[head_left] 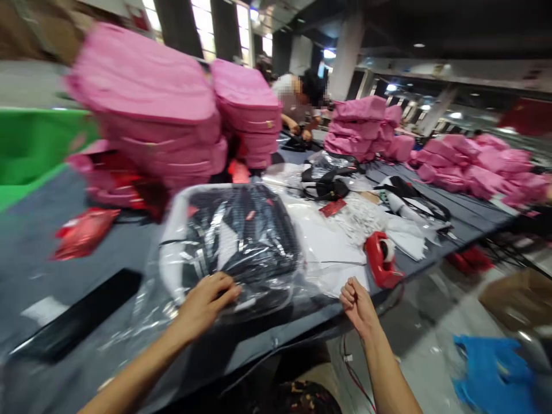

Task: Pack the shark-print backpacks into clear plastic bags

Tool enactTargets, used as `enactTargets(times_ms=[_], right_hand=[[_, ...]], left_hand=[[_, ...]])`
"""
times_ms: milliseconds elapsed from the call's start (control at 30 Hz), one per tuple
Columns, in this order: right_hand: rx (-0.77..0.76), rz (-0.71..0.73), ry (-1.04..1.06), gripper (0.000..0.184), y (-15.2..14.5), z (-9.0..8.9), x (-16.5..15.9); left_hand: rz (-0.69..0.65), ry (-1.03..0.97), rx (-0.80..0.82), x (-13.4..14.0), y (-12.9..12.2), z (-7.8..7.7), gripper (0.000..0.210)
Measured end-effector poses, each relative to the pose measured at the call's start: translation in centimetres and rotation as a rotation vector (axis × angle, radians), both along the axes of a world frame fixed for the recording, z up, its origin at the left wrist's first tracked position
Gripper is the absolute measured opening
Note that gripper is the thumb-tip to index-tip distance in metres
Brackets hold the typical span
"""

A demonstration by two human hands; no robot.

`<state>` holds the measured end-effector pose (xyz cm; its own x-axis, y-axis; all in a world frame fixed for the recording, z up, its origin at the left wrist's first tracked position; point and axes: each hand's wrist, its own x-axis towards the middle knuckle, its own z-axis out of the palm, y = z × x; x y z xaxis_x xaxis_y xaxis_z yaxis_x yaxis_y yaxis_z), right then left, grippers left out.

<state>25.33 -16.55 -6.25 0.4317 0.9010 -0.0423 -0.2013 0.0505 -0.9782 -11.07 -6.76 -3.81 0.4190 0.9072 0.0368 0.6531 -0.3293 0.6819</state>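
In front of me lies a dark, white-edged bag in a clear plastic bag (254, 247). My left hand (211, 296) rests on its near side, palm down, with the thumb a little apart from the bent fingers. To the right, my right hand (356, 299) is raised at the table edge with its fingers curled together; whatever they may hold is too small to make out. Just beyond that hand stands a red tape dispenser (382, 261) with a roll in it. White sheets (334, 247) lie between the wrapped bag and the dispenser.
Stacked pink bags (146, 92) stand at the back left, with more pink piles (357, 126) farther right. A black flat piece (81, 316) and a red packet (86, 230) lie at left. Across the table a person (297, 98) bends over dark material. A blue bag (491, 368) lies on the floor.
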Motion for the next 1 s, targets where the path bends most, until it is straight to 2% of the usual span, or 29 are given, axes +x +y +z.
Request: enactTargets(times_ms=[67, 100, 200, 267, 300, 400, 467, 533, 600, 667, 700, 767, 833, 900, 1000], right_hand=[[0.071, 0.351, -0.071, 0.050, 1.3, 2.6, -3.6], [0.110, 0.532, -0.187, 0.050, 2.2, 4.2, -5.0], [0.235, 0.969, -0.761, 0.046, 6.0, 8.6, -8.3], [0.318, 1.169, -1.144, 0.038, 9.0, 10.2, -10.3], [0.331, 1.220, -1.322, 0.032, 10.3, 10.6, -11.1], [0.186, 1.201, -1.706, 0.021, 13.6, 10.4, -12.9], [0.041, 1.094, -1.767, 0.029, 14.9, 10.0, -13.0], [-0.047, 0.917, -1.734, 0.041, 15.5, 9.7, -12.3], [-0.098, 0.641, -1.705, 0.045, 15.0, 9.6, -11.0], [-0.053, 0.404, -1.666, 0.030, 13.6, 9.3, -10.1], [0.012, 0.364, -1.634, 0.021, 12.7, 9.0, -10.0], [0.175, 0.453, -1.556, 0.017, 11.0, 8.1, -10.4], [0.223, 0.624, -1.507, 0.024, 10.0, 7.0, -11.5], [0.121, 0.720, -1.502, 0.031, 10.2, 6.3, -12.4], [-0.056, 0.772, -1.489, 0.041, 11.5, 5.9, -12.8]], left_hand=[[0.007, -0.010, -0.021, 0.3, -0.1, 0.6, 0.043], [0.021, -0.010, -0.032, 0.4, -0.1, 0.8, 0.041], [0.075, 0.001, -0.052, 0.5, -0.1, 0.9, 0.036], [0.090, 0.001, -0.054, 0.6, -0.2, 0.7, 0.034], [0.090, -0.004, -0.052, 0.6, -0.3, 0.6, 0.034], [0.082, -0.017, -0.045, 0.7, -0.4, 0.6, 0.032], [0.079, -0.025, -0.037, 0.7, -0.3, 0.6, 0.033], [0.071, -0.032, -0.030, 0.6, -0.3, 0.5, 0.034], [0.063, -0.041, -0.024, 0.4, -0.2, 0.4, 0.034], [0.055, -0.053, -0.019, 0.4, -0.2, 0.2, 0.034], [0.053, -0.056, -0.014, 0.4, -0.1, 0.1, 0.034], [0.058, -0.045, -0.002, 0.6, -0.2, 0.1, 0.034], [0.058, -0.006, 0.014, 0.8, -0.4, 0.2, 0.034], [0.033, 0.038, 0.064, 0.6, -1.0, 0.5, 0.029], [0.015, 0.124, 0.291, -0.7, -2.3, 1.0, 0.019]])
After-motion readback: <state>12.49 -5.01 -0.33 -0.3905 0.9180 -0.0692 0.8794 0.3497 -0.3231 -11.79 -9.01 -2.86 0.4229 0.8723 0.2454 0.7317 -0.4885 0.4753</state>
